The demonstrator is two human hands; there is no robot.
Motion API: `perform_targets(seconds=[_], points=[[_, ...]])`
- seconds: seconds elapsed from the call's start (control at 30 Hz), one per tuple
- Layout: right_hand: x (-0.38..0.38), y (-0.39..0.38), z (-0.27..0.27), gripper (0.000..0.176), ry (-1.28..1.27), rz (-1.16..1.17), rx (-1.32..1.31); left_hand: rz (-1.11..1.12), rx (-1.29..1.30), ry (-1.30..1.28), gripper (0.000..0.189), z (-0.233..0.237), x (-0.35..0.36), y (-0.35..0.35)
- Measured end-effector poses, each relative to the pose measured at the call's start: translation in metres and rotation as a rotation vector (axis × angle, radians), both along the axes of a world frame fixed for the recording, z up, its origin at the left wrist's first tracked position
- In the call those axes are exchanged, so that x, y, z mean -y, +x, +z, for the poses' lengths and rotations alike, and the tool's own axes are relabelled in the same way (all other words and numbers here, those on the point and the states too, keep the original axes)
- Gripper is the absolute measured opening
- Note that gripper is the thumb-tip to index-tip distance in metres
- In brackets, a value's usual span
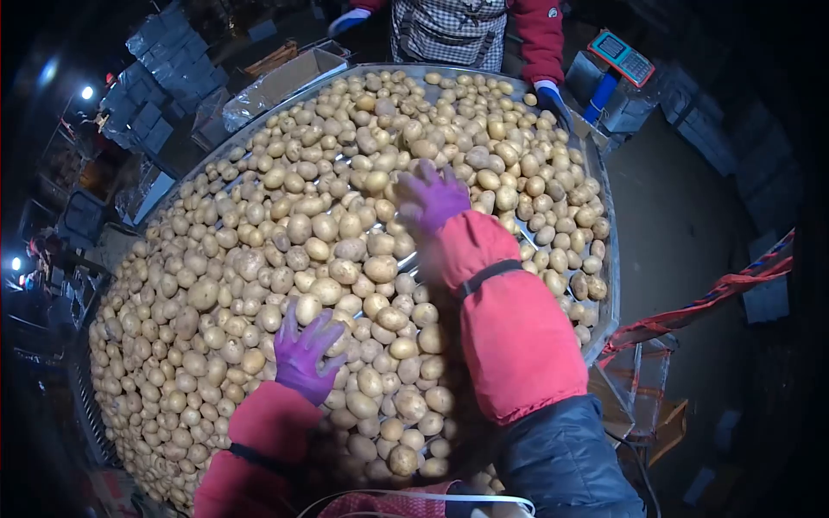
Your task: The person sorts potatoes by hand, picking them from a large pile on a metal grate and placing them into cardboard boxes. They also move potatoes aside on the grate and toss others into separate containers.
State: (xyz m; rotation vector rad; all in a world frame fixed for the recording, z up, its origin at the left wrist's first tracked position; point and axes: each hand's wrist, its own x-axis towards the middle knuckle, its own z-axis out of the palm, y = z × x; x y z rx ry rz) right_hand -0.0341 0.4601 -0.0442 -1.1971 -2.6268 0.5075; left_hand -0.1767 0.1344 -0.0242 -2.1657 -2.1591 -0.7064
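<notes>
A broad heap of pale yellow potatoes [203, 293] covers a metal sorting table. My left hand [306, 352], in a purple glove, rests on the potatoes near the middle front with its fingers spread, holding nothing. Farther forward and to the right, my right hand [433, 200] reaches over the heap in a matching glove. Its fingers look apart and touch or hover over potatoes; slight blur hides the exact contact. Pink sleeve covers are on both of my forearms. Gaps of bare metal show between the potatoes beside my right hand.
A co-worker in a checked apron [449, 34] stands at the far edge, one gloved hand [553, 104] at the table's corner. Behind that corner is a scale display [622, 57]. An open carton [285, 79] sits far left; a red strap [699, 298] stretches off right.
</notes>
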Motion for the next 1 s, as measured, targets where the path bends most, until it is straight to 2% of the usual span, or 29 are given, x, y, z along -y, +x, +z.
perform_targets(seconds=[0.07, 0.13, 0.17, 0.2, 0.27, 0.33, 0.43, 0.47, 0.6, 0.63, 0.67, 0.73, 0.83, 0.93, 0.97, 1.0], points=[[-0.011, 0.013, -0.01, 0.042, 0.154, 0.025, -0.686, -0.009, -0.005, -0.001, 0.045, -0.001, 0.0, 0.001], [-0.026, 0.066, 0.032, 0.032, 0.133, -0.202, -0.458, -0.007, -0.016, 0.0, 0.05, -0.006, 0.002, -0.003], [-0.037, 0.089, 0.01, 0.022, 0.287, -0.465, -0.638, -0.008, -0.024, 0.001, 0.052, -0.008, 0.001, -0.005], [-0.053, 0.126, 0.007, 0.021, 0.418, -0.532, -0.185, -0.005, -0.023, -0.009, 0.052, -0.008, 0.002, -0.006], [-0.051, 0.148, 0.015, 0.028, 0.171, -0.603, 0.307, -0.001, -0.023, -0.022, 0.052, -0.007, -0.002, -0.006], [-0.051, 0.146, -0.005, 0.034, 0.15, -0.496, 0.362, -0.003, -0.008, -0.021, 0.051, -0.004, -0.006, -0.005], [-0.081, 0.162, -0.059, 0.037, -0.015, -0.364, 0.22, 0.005, -0.03, -0.036, 0.05, -0.005, -0.001, -0.004], [-0.094, 0.167, -0.062, 0.038, -0.075, -0.325, 0.132, 0.011, -0.044, -0.027, 0.05, -0.006, -0.003, -0.005], [-0.08, 0.158, -0.04, 0.047, -0.111, -0.262, 0.297, 0.001, -0.011, -0.015, 0.05, -0.006, -0.001, -0.006], [-0.093, 0.162, -0.074, 0.061, -0.029, -0.308, 0.295, 0.003, -0.013, -0.015, 0.05, -0.005, 0.0, -0.005], [-0.093, 0.163, -0.081, 0.07, -0.027, -0.307, 0.36, 0.005, -0.016, -0.012, 0.05, -0.005, 0.0, -0.004], [-0.082, 0.155, -0.054, 0.068, -0.134, -0.329, 0.416, 0.006, 0.003, -0.009, 0.051, -0.006, 0.001, -0.003], [-0.063, 0.151, -0.031, 0.063, -0.133, -0.309, 0.471, 0.011, 0.013, 0.001, 0.052, -0.007, -0.001, -0.006], [-0.052, 0.175, -0.05, 0.049, -0.262, -0.34, -0.217, -0.002, 0.018, -0.007, 0.053, -0.007, 0.0, -0.004], [-0.049, 0.178, -0.057, 0.051, -0.316, -0.349, -0.539, 0.0, 0.016, -0.003, 0.053, -0.006, 0.0, -0.004], [-0.045, 0.182, -0.058, 0.052, -0.48, -0.297, -0.766, 0.008, 0.007, -0.006, 0.053, -0.006, 0.001, -0.004]])
